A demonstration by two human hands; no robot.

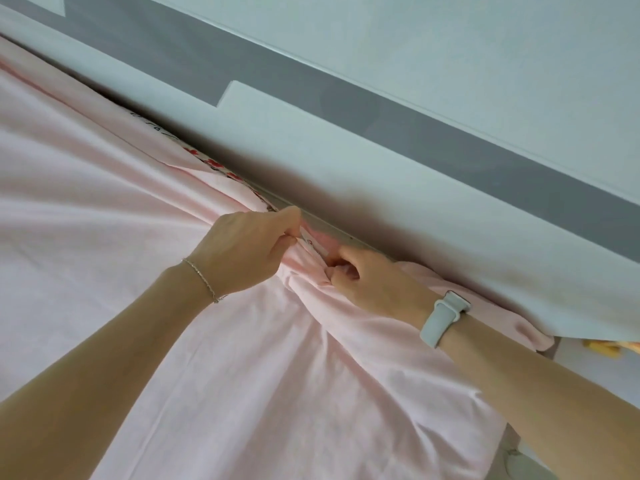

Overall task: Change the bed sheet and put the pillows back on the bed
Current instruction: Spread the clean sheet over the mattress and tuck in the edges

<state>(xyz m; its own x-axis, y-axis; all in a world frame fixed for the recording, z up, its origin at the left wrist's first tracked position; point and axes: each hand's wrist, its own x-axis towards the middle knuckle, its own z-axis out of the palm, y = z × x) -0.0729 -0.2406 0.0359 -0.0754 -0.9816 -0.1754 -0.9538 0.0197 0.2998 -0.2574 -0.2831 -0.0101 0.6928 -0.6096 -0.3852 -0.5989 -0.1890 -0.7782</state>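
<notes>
- The left hand (pixel 242 251) pinches a bunched fold of the pink bed sheet (pixel 114 202) at the far edge of the bed, thumb and forefinger closed tight on the cloth, beside a small white label (pixel 313 244) sewn at the hem.
- The right hand (pixel 367 282) sits just beside it, fingers curled into the same gather of sheet, knuckles up against the white bed rail (pixel 398 188); its grip is narrow and full of fabric.
- Both grips meet at one spot, so the sheet radiates from them in long creases toward the near side and out to the left.
- The step looks to be tucking or seating the sheet's edge down between mattress and rail. To do it well, I would keep the hem taut with one hand while the other pushes the fold down into the gap, then work along the rail instead of forcing the whole bunch in at once.
- To the left of the grips a strip of patterned mattress cover (pixel 214 161), red and white, shows uncovered along the rail, so the edge there is not yet seated.
- To the right, loose sheet (pixel 512 323) lies heaped against the rail's end.
- A thin bracelet (pixel 204 282) circles the left wrist, a pale watch band (pixel 445 317) the right.
- No pillows are in view.
</notes>
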